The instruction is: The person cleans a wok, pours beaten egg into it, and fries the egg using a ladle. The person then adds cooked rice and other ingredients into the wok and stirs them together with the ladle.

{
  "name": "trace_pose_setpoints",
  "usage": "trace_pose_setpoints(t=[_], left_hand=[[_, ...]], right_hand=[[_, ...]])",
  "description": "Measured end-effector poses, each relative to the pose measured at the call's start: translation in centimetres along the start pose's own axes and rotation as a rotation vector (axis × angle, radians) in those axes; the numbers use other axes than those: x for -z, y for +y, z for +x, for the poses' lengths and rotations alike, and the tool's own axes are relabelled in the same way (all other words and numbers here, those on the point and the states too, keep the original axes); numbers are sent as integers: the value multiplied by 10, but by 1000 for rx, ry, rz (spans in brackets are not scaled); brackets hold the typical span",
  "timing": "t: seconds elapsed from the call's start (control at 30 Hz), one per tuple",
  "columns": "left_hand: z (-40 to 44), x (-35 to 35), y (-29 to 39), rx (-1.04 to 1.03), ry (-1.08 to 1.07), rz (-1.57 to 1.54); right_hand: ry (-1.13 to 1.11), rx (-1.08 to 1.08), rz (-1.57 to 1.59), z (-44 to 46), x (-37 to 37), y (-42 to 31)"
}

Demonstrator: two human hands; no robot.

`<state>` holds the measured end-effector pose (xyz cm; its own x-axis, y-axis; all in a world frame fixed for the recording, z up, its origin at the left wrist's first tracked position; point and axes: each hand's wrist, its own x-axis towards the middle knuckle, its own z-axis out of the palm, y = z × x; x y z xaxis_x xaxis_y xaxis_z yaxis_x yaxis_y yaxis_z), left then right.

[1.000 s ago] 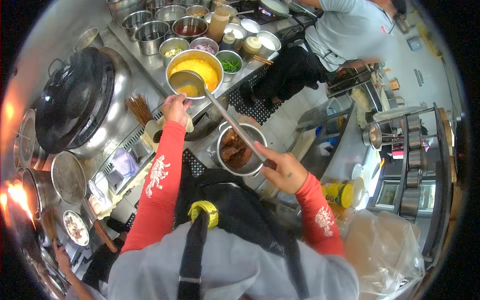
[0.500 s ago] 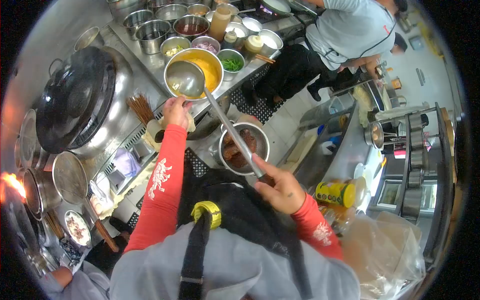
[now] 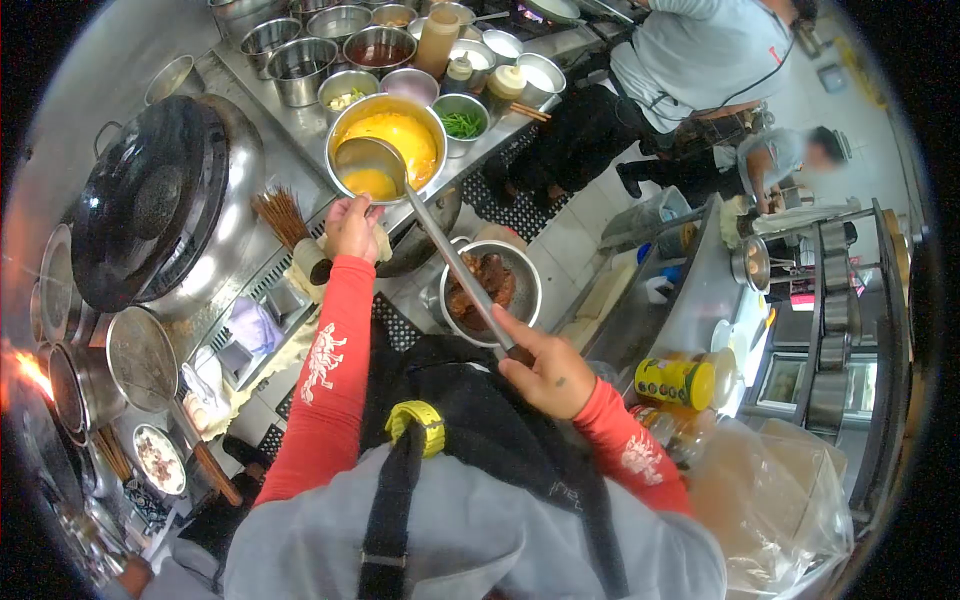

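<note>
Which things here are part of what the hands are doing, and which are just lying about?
In use:
- ladle, in the right hand, dipped in the pot
- left hand, at the pot's rim

Seemingly lying about:
- brush
- purple cloth
- jar

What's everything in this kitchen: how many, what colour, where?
Yellow-liquid pot: one, silver, counter edge
Ladle: one, silver, at that pot
Brown-food pot: one, silver, centre
Wok: one, black, left
Brush: one, brown, beside wok
Strainer: one, grey, left
Containers: many, mostly silver, top
Bottles: three, mixed colours, top
Tub: one, yellow, right
Bag: one, clear, lower right
Flame: one, orange, left
Coworkers: at least two, grey tops, upper right
Left hand: one, bare, at yellow-liquid pot
Right hand: one, bare, gripping ladle
</note>
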<state>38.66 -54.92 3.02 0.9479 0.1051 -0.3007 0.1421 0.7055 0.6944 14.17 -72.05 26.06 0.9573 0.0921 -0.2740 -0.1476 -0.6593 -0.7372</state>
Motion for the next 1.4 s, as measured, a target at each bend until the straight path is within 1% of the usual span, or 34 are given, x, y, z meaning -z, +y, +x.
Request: trace_pose_setpoints(t=[0.07,0.17,0.27,0.37,0.47,0.57,0.63,0.7,0.77,0.83,0.9,1.0,1.1,1.27,1.4], left_hand=[[-1,-1,1,2,6,-6],[-3,-4,2,13,24,-14],[-5,-5,5,8,20,-18],[-6,-4,4,1,17,-20],[-2,1,1,-3,2,-30],[-2,0,0,-5,0,-27],[-3,0,0,-11,2,-22],[-3,0,1,-9,12,-31],[-6,-1,1,-11,34,-33],[-6,-2,-1,-17,65,-26],[-7,-1,-1,-16,59,-39],[-8,0,-1,-16,51,-44],[-11,-4,2,-16,46,-39],[-10,-5,2,-26,36,-29],[-10,-7,2,-18,37,-30]], right_hand=[[-30,-24,-42,1,2,-6],[52,86,-200,3,-13,16],[173,90,-332,1,-21,15],[227,52,-372,-6,-15,2],[221,129,-30,-14,0,-5],[4,-190,323,-21,2,-5],[-14,-152,346,-16,-3,-9],[-120,-294,359,-13,-3,-10],[-57,-143,308,-10,-8,-9],[-35,-83,275,-8,-11,-10],[-55,-115,262,-7,-10,-13],[-152,-251,151,-3,-5,-22],[-64,-99,126,-2,-9,-17],[-42,-48,93,2,-12,-13],[-50,-72,76,3,-11,-16]])
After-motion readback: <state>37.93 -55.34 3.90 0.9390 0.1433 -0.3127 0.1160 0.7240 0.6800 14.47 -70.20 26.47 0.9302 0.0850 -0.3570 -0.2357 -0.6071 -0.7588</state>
